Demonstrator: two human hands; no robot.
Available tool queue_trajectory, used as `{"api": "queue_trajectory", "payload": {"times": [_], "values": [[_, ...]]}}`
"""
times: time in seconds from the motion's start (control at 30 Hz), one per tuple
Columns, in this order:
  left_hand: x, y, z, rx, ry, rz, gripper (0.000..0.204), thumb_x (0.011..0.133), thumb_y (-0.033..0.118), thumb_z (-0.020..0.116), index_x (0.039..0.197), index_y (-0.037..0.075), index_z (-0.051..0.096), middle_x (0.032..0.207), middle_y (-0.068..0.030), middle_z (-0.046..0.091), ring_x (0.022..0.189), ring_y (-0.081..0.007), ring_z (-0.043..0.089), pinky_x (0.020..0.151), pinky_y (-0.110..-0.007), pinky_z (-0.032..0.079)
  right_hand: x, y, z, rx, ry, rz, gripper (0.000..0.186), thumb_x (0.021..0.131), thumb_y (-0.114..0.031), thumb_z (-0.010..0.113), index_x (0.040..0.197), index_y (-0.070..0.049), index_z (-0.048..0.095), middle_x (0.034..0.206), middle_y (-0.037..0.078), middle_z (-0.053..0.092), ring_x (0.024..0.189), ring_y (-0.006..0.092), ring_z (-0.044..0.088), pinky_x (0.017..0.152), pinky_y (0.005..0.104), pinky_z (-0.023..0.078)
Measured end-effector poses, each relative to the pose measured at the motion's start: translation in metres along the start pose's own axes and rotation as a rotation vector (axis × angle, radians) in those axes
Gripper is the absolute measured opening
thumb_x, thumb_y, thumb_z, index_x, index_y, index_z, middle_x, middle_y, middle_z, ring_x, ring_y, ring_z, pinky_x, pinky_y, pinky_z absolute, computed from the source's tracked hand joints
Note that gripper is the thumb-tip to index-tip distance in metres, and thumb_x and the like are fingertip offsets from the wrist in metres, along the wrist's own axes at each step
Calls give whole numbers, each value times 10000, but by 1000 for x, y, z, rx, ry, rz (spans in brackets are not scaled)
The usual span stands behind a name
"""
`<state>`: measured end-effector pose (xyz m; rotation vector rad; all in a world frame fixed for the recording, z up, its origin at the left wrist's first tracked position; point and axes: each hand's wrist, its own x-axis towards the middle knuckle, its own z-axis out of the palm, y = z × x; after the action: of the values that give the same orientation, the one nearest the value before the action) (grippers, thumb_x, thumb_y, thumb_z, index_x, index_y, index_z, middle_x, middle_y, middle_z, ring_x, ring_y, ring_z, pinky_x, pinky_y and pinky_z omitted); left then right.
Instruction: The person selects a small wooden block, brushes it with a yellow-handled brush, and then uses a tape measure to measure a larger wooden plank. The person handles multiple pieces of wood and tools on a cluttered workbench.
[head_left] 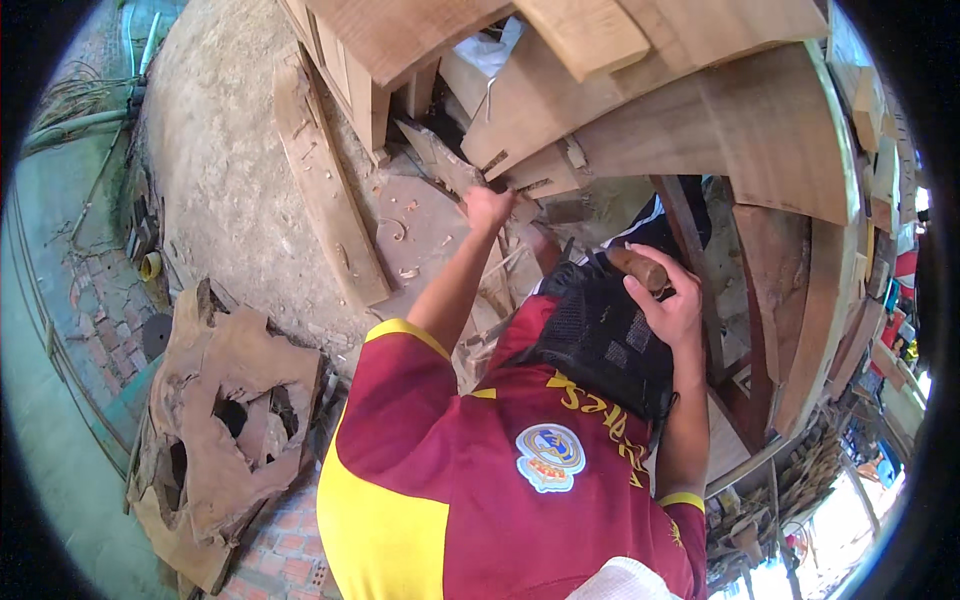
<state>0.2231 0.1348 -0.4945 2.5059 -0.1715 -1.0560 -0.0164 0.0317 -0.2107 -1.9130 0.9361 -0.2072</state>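
My left hand [490,207] is closed at the near end of a thin wooden board [445,160]. What its fingers hold is hidden. Just beyond it lie the narrow ends of two curved planks, each with a dark slot cut in it: an upper plank [550,105] and a lower plank [690,125]. In front of my chest, my right hand [668,305] is wrapped round a short, round piece of brown wood [635,265], its end grain facing up. Black mesh fabric [600,325] lies beside that hand.
A long plank [325,180] lies on the dusty ground to the left, near a flat board [395,235] with wood shavings. A gnarled wood slab [225,430] with holes stands lower left. Upright boards [780,300] crowd the right side. Behind them are stacked scraps [800,480].
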Motion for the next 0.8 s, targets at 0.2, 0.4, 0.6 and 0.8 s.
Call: {"api": "queue_trajectory", "payload": {"times": [0.2,0.4,0.6,0.8], "values": [[-64,64,-74,59,447,812,1036,670,207,800,1472,-36,191,1478,-294,327,1311,-438,427,1032,-478,433,3,14,0,85,25,18,408,825,-174,767,1179,-22,633,1144,148,686,1021,229,675,881,330,512],[-37,101,-122,-57,64,804,1339,549,225,897,1502,-51,-2,1367,-251,501,1264,-383,503,1044,-397,437,5,18,-1,128,-31,16,424,831,-179,766,1208,-46,623,1137,123,689,1000,214,673,837,314,517],[-24,87,-122,65,82,870,1380,563,258,908,1508,-32,-54,1410,-259,472,1268,-380,509,1054,-383,430,2,19,-3,228,-55,107,427,838,-168,763,1224,-53,621,1124,106,691,935,151,656,755,273,507],[-21,94,-202,-535,47,532,296,811,120,679,1051,-53,666,806,-139,688,658,-188,681,626,-324,544,-2,27,1,232,17,20,415,846,-169,758,1211,-24,624,1076,96,695,909,145,649,734,270,511]]}}
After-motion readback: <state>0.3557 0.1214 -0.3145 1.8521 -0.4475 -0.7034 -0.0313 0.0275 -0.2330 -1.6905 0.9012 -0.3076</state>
